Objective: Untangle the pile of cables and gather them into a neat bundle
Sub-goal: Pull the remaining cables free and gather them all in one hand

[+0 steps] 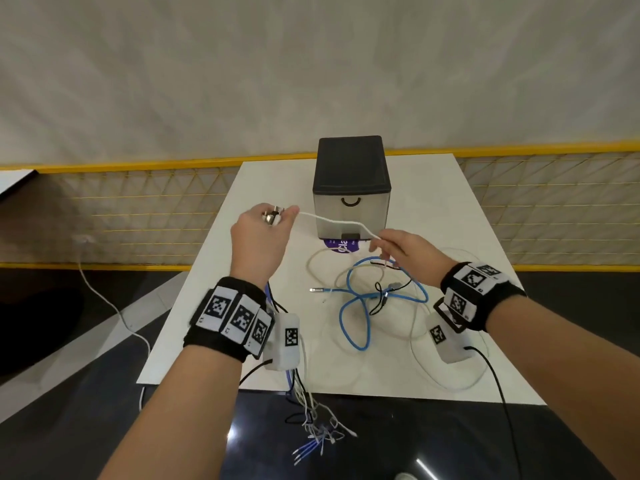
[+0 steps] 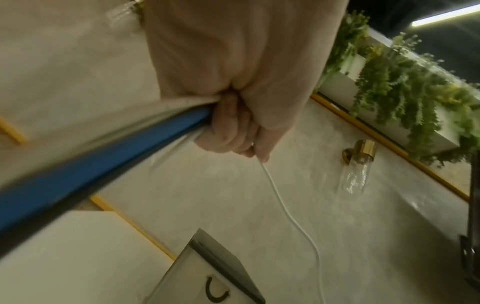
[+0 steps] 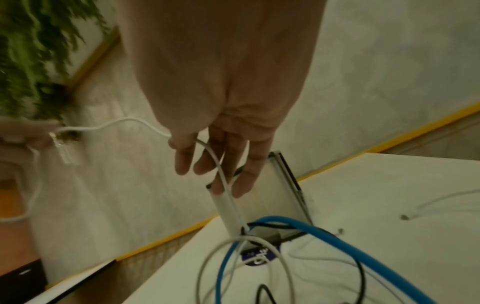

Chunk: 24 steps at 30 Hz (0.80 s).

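Left hand point(image 1: 260, 237) raised at 10 o'clock of surface point(image 1: 433, 188), fist closed round gathered cables, pinching white cable point(image 1: 337, 221) at fingertip. Cable ran slack to right hand point(image 1: 403, 252) at 2 o'clock; its fingers hung loosely curled with cable threaded through them. Cable pile point(image 1: 370, 299) lay mid-surface: blue cable point(image 1: 360, 308) looped over black and white ones. Drawer box point(image 1: 351, 188) at 12 o'clock, behind pile.
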### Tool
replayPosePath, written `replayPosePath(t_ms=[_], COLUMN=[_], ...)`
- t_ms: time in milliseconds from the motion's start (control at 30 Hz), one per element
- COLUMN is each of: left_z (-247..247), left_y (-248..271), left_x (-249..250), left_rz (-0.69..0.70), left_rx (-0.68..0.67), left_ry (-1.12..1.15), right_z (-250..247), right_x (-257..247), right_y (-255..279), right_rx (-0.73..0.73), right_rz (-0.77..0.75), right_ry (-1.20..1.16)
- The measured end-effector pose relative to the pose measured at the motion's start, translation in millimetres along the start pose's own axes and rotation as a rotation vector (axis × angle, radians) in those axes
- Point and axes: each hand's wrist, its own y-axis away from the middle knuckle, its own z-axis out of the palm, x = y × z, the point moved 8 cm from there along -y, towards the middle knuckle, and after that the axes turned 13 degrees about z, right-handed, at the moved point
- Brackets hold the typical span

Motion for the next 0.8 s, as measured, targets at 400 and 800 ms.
replayPosePath(t_ms=[400, 800], left_z=[-23.0, -13.8], left_y=[7.9, 17.3], left_x=[-18.2, -23.7], left_rz=[-0.093, -0.075], left_rx=[0.174, 0.146], left_ry=[0.083, 0.111], right_z=[-23.9, -27.2], right_x=[-20.8, -5.2], right_y=[-10.5, -14.4], right_rx=[0.18, 0.221], right_rz=[0.046, 0.219], right_ry=[0.186, -0.502])
